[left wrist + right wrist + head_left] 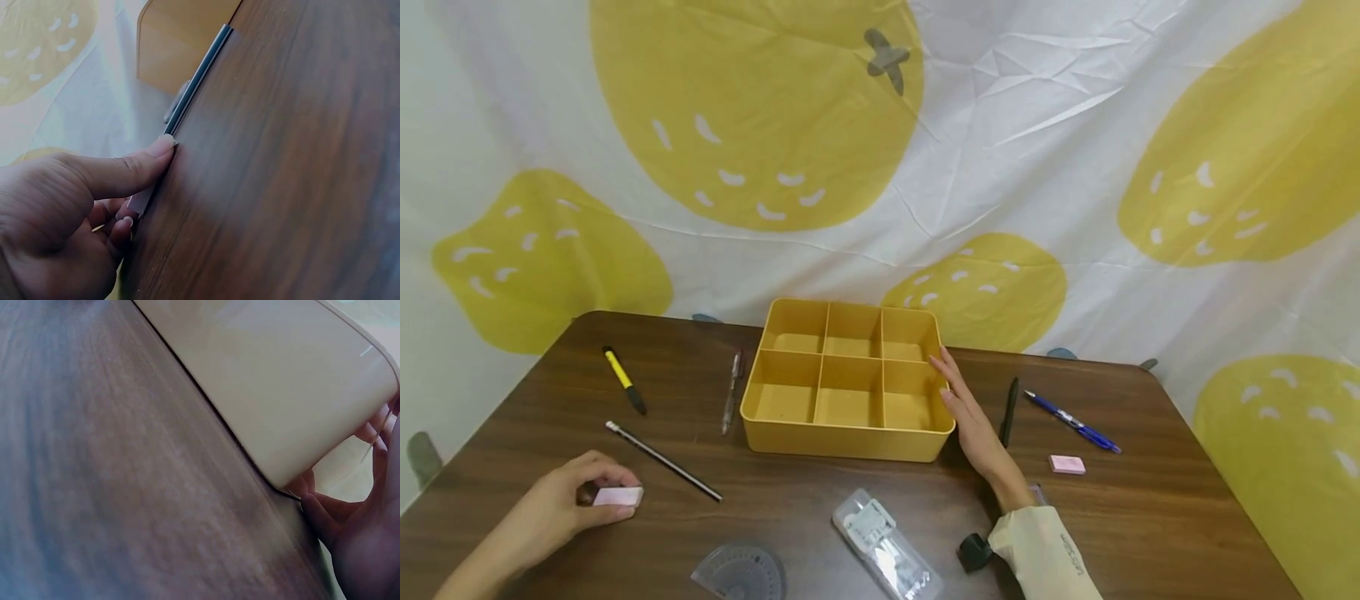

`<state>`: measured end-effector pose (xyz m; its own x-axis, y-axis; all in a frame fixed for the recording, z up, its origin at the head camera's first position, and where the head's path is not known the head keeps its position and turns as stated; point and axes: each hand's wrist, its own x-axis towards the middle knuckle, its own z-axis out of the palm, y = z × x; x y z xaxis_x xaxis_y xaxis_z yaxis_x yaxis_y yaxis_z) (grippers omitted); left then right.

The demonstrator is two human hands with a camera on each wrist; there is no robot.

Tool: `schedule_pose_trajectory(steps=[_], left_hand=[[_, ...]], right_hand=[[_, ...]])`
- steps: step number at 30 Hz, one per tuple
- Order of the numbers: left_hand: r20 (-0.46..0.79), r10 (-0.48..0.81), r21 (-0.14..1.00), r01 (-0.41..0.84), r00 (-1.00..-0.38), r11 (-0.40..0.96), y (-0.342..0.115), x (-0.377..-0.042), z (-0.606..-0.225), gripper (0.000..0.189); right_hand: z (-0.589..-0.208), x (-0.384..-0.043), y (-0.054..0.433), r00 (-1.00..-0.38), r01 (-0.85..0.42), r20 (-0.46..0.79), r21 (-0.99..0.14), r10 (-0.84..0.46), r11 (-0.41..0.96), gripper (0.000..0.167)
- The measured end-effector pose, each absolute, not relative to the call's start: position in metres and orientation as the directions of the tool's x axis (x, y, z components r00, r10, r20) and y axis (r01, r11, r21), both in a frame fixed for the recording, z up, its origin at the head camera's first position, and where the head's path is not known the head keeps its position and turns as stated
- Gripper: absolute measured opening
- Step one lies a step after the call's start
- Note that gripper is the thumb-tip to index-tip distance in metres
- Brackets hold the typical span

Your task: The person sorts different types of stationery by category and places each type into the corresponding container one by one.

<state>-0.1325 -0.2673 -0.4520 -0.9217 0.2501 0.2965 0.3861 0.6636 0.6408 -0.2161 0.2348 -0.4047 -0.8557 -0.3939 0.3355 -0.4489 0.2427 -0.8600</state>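
At the table's left side my left hand (553, 504) pinches a pale pink eraser (618, 497) between thumb and fingers, low over the wood. In the left wrist view, the thumb and fingers hide most of that eraser (141, 199). A yellow organizer box (842, 440) with several compartments stands at the table's back middle. Against its right wall rests my right hand (973, 425), fingers extended along the side. The right wrist view shows this hand (369, 531) at the box's corner (281, 469). Just beyond the left hand lies a striped pencil (664, 460).
Left of the box lie a yellow highlighter (623, 379) and a clear pen (731, 393). On the right are a black pen (1009, 412), a blue pen (1072, 422) and a pink eraser (1067, 464). A protractor (741, 573) and a clear case (887, 546) lie in front.
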Motion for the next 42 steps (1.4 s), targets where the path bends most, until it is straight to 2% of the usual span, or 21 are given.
schedule_pose_trajectory(steps=[10,19,24,33,42], left_hand=[[0.332,0.278,0.642,0.432,-0.901,0.633,-0.272,-0.133,-0.452,0.028],[0.312,0.287,0.646,0.423,-0.906,0.635,-0.275,-0.136,-0.452,0.033],[0.309,0.283,0.645,0.419,-0.908,0.639,-0.274,-0.136,-0.452,0.029],[0.312,0.234,0.608,0.383,-0.921,0.695,-0.269,-0.132,-0.442,0.026],[0.292,0.228,0.625,0.366,-0.929,0.69,-0.246,-0.14,-0.42,0.026]], right_hand=[[-0.406,-0.217,0.238,-0.86,-0.441,0.331,-0.866,-0.388,0.238,0.047],[-0.405,-0.216,0.239,-0.864,-0.439,0.332,-0.864,-0.378,0.246,0.047],[-0.405,-0.216,0.24,-0.866,-0.439,0.334,-0.864,-0.372,0.247,0.047],[-0.407,-0.217,0.237,-0.862,-0.443,0.336,-0.863,-0.379,0.243,0.047],[-0.406,-0.215,0.235,-0.858,-0.452,0.349,-0.861,-0.378,0.231,0.047]])
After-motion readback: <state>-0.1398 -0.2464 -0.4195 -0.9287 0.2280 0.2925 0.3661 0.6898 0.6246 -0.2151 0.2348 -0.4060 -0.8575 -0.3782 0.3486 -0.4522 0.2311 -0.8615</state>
